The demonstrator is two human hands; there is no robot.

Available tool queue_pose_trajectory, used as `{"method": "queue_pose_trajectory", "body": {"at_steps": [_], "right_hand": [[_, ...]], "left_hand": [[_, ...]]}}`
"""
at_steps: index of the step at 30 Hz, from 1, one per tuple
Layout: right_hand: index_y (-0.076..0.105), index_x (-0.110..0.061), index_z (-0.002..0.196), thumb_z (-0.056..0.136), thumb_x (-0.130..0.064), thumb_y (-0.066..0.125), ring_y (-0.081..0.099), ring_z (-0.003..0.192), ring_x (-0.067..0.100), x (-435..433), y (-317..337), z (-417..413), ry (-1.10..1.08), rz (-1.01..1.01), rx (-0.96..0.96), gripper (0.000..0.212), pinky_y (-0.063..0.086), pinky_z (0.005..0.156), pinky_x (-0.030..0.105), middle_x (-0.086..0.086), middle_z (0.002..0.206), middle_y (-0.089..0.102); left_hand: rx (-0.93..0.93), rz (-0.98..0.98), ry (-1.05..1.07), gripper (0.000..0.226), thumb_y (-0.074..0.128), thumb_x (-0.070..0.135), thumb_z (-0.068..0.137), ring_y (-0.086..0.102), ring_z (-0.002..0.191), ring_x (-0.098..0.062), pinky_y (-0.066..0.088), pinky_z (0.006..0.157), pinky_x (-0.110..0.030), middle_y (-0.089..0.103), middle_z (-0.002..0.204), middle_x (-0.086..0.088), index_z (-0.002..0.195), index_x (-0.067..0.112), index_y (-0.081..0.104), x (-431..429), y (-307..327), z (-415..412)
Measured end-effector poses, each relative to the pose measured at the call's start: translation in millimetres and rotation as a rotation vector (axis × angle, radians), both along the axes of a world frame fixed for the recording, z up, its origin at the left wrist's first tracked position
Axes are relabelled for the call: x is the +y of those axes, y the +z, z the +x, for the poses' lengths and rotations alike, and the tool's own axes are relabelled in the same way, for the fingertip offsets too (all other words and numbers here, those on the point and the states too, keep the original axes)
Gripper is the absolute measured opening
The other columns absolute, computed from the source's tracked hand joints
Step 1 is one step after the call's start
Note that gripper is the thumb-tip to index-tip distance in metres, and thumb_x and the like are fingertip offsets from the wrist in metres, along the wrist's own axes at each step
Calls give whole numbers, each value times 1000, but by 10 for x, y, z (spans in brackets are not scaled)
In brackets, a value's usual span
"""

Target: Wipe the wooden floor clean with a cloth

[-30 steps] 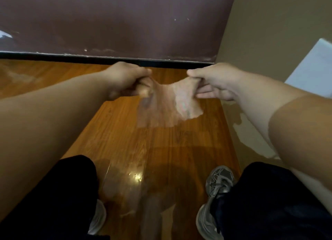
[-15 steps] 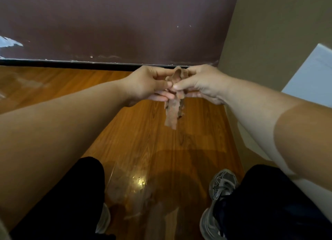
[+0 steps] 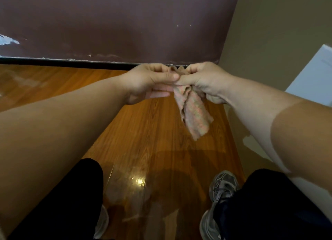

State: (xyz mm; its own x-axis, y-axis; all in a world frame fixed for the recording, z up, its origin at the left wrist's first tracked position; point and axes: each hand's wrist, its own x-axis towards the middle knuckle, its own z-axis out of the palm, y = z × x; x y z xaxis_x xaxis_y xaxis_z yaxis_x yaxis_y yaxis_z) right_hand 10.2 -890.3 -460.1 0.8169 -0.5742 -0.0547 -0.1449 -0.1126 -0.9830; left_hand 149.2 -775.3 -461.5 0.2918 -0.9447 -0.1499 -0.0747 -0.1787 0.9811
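Observation:
A small pinkish-beige cloth (image 3: pixel 195 114) hangs folded in the air above the glossy wooden floor (image 3: pixel 143 141). My right hand (image 3: pixel 203 79) grips its bunched top edge. My left hand (image 3: pixel 150 81) meets it there, thumb and fingers pinching the same top edge. The two hands touch each other at their fingertips. The cloth's lower end dangles free, well off the floor.
A dark brown wall with a black skirting board (image 3: pixel 71 62) runs across ahead. A beige wall (image 3: pixel 278 33) closes the right side, with a white object (image 3: pixel 314 74) by it. My knees in black trousers and grey shoes (image 3: pixel 221 191) are at the bottom.
The cloth was stretched flat between my parted hands; my hands then came together, folding it. It now hangs wider and lower from my right hand.

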Motion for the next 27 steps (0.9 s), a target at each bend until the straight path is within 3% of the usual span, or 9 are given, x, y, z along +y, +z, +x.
{"method": "queue_pose_trajectory", "body": {"at_steps": [2, 6, 10, 13, 14, 18, 22, 24, 27], "right_hand": [[67, -9, 82, 83, -4, 70, 65, 56, 7, -27, 20, -28, 19, 133, -28, 5, 51, 54, 19, 0, 62, 69], [64, -9, 81, 92, -1, 58, 52, 44, 2, -141, 66, -169, 40, 244, 9, 14, 39, 40, 13, -1, 60, 61], [59, -13, 76, 80, -6, 73, 55, 51, 6, -65, 83, -138, 35, 117, 47, 16, 44, 46, 16, 0, 60, 61], [56, -14, 67, 70, -15, 83, 57, 66, 14, 30, 102, -42, 39, -90, 91, 27, 47, 63, 27, 7, 68, 60], [56, -14, 66, 71, -15, 83, 57, 65, 14, 38, 106, -24, 38, -115, 83, 27, 46, 62, 26, 5, 66, 60], [64, -12, 77, 87, -4, 66, 52, 47, 2, -109, 84, -107, 26, 49, 28, 13, 37, 42, 13, -5, 55, 60], [67, -14, 84, 88, -8, 66, 42, 49, 7, -366, 21, -248, -158, -90, 113, 7, 27, 37, 17, -4, 58, 57], [65, -16, 74, 87, -14, 68, 36, 46, 9, -447, 1, -277, -229, -105, 136, 14, 26, 34, 17, -2, 54, 50], [66, -18, 69, 88, -22, 66, 46, 48, 11, -519, -11, -302, -321, -338, 277, 20, 40, 47, 24, -1, 55, 54]], "left_hand": [[101, -41, 76, 5, 65, 13, 87, 71, 82, -12, 57, 66, -24, 74, 88, -2, 89, 17, 65, 27, 19, 78], [47, -27, 247, 4, 59, 19, 93, 69, 72, -8, 50, 52, -19, 70, 95, -1, 91, 22, 57, 185, -17, 247], [57, -26, 75, 36, 73, 35, 74, 65, 77, -7, 48, 57, -18, 70, 100, 2, 108, 35, 61, 150, -52, 125], [-6, -28, 34, 6, 68, 23, 83, 58, 64, -3, 46, 54, -13, 64, 72, 3, 83, 19, 64, 70, -34, 21], [-16, -31, 52, 9, 64, 18, 88, 57, 62, -2, 44, 52, -13, 62, 68, 2, 79, 18, 62, 55, -40, 35], [20, -60, 245, 15, 54, 10, 95, 56, 56, -2, 39, 47, -14, 62, 68, 3, 84, 20, 54, 120, -47, 216], [30, -12, 291, 31, 46, -6, 89, 63, 72, -15, 52, 63, -24, 63, 82, -7, 99, 21, 55, 277, -111, 499], [-120, 23, 220, 36, 59, -9, 81, 64, 83, -20, 55, 76, -29, 62, 86, -6, 103, 19, 59, 315, -137, 565], [-601, 103, 248, 28, 74, 3, 76, 67, 80, -3, 52, 65, -17, 68, 83, 8, 92, 25, 66, 312, -188, 572]]}}
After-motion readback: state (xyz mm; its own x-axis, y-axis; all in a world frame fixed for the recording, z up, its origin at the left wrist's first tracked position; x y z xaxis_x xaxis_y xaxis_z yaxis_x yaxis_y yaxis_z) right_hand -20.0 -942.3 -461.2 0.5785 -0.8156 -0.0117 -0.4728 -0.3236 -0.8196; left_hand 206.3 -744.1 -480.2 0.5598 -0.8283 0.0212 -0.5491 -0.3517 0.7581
